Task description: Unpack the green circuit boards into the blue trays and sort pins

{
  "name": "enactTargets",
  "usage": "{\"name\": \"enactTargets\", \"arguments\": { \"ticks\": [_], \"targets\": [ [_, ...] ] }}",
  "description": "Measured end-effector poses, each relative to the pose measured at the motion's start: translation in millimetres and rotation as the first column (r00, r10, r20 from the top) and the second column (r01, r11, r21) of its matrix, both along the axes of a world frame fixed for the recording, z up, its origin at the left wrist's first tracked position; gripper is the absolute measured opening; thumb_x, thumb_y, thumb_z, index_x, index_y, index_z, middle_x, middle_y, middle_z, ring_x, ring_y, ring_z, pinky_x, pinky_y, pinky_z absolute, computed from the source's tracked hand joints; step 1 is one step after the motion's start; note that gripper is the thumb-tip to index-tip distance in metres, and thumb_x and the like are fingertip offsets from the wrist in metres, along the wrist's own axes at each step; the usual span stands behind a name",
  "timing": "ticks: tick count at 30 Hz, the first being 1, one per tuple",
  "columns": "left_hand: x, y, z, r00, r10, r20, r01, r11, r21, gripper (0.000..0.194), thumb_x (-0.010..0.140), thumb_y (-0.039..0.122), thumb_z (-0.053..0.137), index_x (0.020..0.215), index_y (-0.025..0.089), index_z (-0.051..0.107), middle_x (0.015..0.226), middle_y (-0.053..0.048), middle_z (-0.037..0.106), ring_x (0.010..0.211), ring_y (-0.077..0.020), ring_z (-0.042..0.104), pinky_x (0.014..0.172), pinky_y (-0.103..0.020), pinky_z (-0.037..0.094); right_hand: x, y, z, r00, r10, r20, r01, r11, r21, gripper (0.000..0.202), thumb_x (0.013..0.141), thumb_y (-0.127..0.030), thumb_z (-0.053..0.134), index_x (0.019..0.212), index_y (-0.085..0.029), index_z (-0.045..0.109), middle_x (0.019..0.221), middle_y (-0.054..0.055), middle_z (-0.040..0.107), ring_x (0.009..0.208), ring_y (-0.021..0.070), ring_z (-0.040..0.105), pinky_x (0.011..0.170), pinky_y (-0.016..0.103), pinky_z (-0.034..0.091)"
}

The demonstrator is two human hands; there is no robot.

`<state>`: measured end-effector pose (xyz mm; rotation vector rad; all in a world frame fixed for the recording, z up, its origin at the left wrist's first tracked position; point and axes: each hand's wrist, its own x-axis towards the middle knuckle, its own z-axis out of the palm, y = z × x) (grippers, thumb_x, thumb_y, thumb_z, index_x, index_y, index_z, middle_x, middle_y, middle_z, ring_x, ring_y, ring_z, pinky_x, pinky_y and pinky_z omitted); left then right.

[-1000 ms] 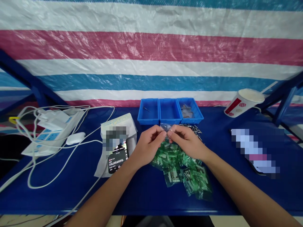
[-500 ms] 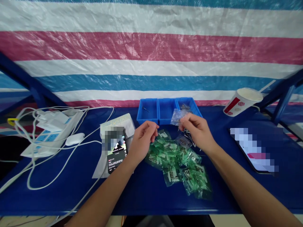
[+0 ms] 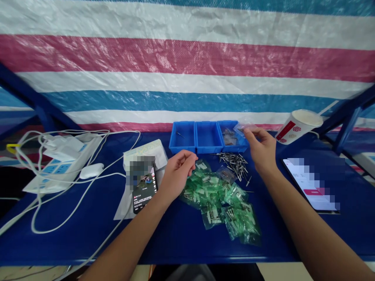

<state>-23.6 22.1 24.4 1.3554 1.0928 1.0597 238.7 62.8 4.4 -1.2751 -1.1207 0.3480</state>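
Observation:
My right hand (image 3: 261, 150) pinches a small clear plastic bag (image 3: 243, 128) at the right end of the blue three-part tray (image 3: 209, 149). Loose metal pins (image 3: 236, 164) lie in a pile just left of that hand. My left hand (image 3: 180, 168) is closed, thumb against curled fingers, beside a heap of green plastic packets (image 3: 205, 187); whether it holds something is hidden. Several small clear bags (image 3: 229, 137) sit in the tray's right compartment. One pin (image 3: 180, 135) lies in the left compartment, and the middle one shows bare blue.
A lit phone (image 3: 145, 187) rests on white paper at the left, near a power strip (image 3: 58, 169), white cables and a white case (image 3: 91, 171). To the right are a paper cup (image 3: 299, 127) with a straw and another phone (image 3: 312, 189). Striped sheeting hangs behind.
My right hand has moved right with the clear bag, from in front of the tray to its right end, uncovering the pin pile. My left hand has hardly moved.

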Motion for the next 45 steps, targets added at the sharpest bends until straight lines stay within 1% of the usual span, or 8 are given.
{"name": "enactTargets", "arguments": {
  "ticks": [5,8,16,22,30,36,42,45],
  "targets": [
    [0,0,-0.9,1.000,-0.006,-0.013,0.005,1.000,-0.003,0.025,0.091,0.040,0.061,0.079,0.018,0.063,0.065,0.004,0.054,0.053,-0.0077,0.045,0.052,-0.024,0.032,1,1,-4.4,0.970,-0.117,0.214,0.127,0.991,-0.035,0.020,0.081,-0.039,0.070,0.086,-0.019,0.071,0.076,0.004,0.068,0.077,0.0219,0.059,0.080,0.040,0.046],
    [1,0,-0.9,1.000,0.000,-0.020,0.000,1.000,0.000,0.025,0.091,0.039,0.060,0.078,0.019,0.062,0.065,0.004,0.053,0.054,-0.0079,0.045,0.052,-0.024,0.032,1,-2,-5.4,0.810,-0.203,0.551,0.285,0.956,-0.066,0.017,0.085,-0.033,0.063,0.089,-0.022,0.075,0.092,0.009,0.073,0.103,0.0324,0.056,0.093,0.052,0.035],
    [0,-1,-0.3,1.000,-0.005,-0.023,0.005,1.000,-0.003,0.022,0.091,0.037,0.061,0.078,0.019,0.063,0.066,0.003,0.054,0.054,-0.0077,0.046,0.052,-0.024,0.033,-2,-8,-5.5,0.574,0.076,0.815,0.223,0.943,-0.245,0.046,0.097,-0.054,0.046,0.089,-0.024,0.080,0.116,0.008,0.074,0.120,0.0394,0.047,0.097,0.061,0.025],
    [0,-1,-0.7,1.000,-0.007,-0.024,0.007,1.000,-0.010,0.023,0.090,0.038,0.061,0.078,0.019,0.063,0.066,0.004,0.054,0.054,-0.0079,0.046,0.052,-0.024,0.032,-1,-10,-4.9,0.479,0.142,0.866,0.141,0.961,-0.236,0.047,0.101,-0.056,0.039,0.120,-0.026,0.071,0.129,0.005,0.071,0.133,0.0392,0.041,0.106,0.068,0.013],
    [0,-1,-1.9,0.999,-0.017,-0.045,0.017,1.000,0.005,0.023,0.092,0.038,0.060,0.078,0.020,0.062,0.067,0.003,0.054,0.055,-0.0086,0.046,0.054,-0.025,0.034,2,-9,-8.3,0.467,0.165,0.869,0.140,0.956,-0.257,0.045,0.102,-0.054,0.038,0.115,-0.027,0.072,0.118,0.005,0.075,0.127,0.0385,0.048,0.107,0.071,0.009],
    [-1,-1,-0.9,0.996,-0.028,-0.088,0.030,0.999,0.015,0.024,0.094,0.038,0.057,0.078,0.021,0.061,0.068,0.002,0.054,0.057,-0.0100,0.048,0.055,-0.026,0.036,-11,-19,9.5,0.550,-0.051,0.834,0.049,0.998,0.028,0.028,0.097,-0.038,0.050,0.098,-0.024,0.074,0.119,0.007,0.072,0.121,0.0322,0.053,0.104,0.053,0.024],
    [1,-3,-0.1,0.960,0.044,-0.278,-0.021,0.996,0.088,0.021,0.094,0.036,0.055,0.081,0.021,0.062,0.067,0.002,0.055,0.060,-0.0127,0.052,0.058,-0.027,0.040,-35,-40,24.9,0.398,0.389,0.831,-0.378,0.895,-0.238,0.022,0.093,-0.039,0.057,0.099,-0.025,0.072,0.103,0.004,0.075,0.109,0.0288,0.058,0.101,0.049,0.026],
    [3,-5,-3.4,0.884,0.110,-0.454,0.008,0.968,0.251,0.015,0.094,0.030,0.055,0.085,0.021,0.063,0.077,0.000,0.062,0.069,-0.0152,0.056,0.067,-0.031,0.046,-42,-43,20.7,0.320,0.525,0.789,-0.423,0.824,-0.377,0.024,0.093,-0.041,0.057,0.102,-0.024,0.072,0.106,0.005,0.075,0.114,0.0305,0.055,0.103,0.051,0.024]
  ]
}}
